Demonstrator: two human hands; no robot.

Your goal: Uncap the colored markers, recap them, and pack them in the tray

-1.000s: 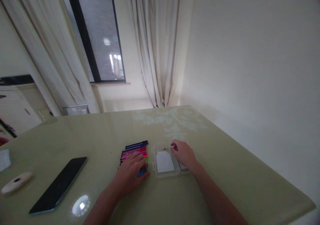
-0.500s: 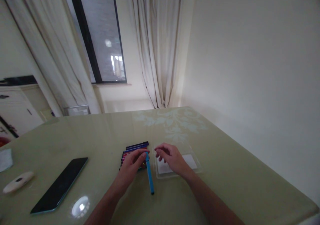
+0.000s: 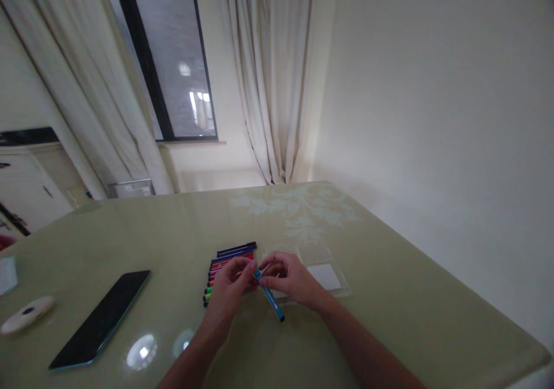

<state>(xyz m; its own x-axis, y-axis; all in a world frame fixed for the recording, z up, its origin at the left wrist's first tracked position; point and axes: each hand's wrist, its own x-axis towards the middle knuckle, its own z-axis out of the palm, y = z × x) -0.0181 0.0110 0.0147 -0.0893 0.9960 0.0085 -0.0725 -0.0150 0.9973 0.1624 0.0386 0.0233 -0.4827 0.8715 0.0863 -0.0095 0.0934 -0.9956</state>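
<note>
A blue marker pen (image 3: 272,302) slants down to the right between my hands, its dark end toward me. My left hand (image 3: 231,279) pinches its upper end between thumb and fingers. From the other side, my right hand (image 3: 289,276) has closed its thumb and fingertips on the same marker near the top. Several coloured markers (image 3: 214,273) lie side by side in a row on the table, partly hidden under my left hand. Behind my right hand lies a clear plastic case (image 3: 344,282) with a white card (image 3: 325,276) in it.
A black tablet or phone (image 3: 101,317) lies on the left of the glossy table (image 3: 173,227). Beyond it are a white oval object (image 3: 28,315) and a pale folded item (image 3: 7,275). A plain wall (image 3: 433,118) runs along the right.
My right hand has moved left and taken hold of the blue marker, which my left hand held alone. The marker's lower end has swung to the right and slightly up.
</note>
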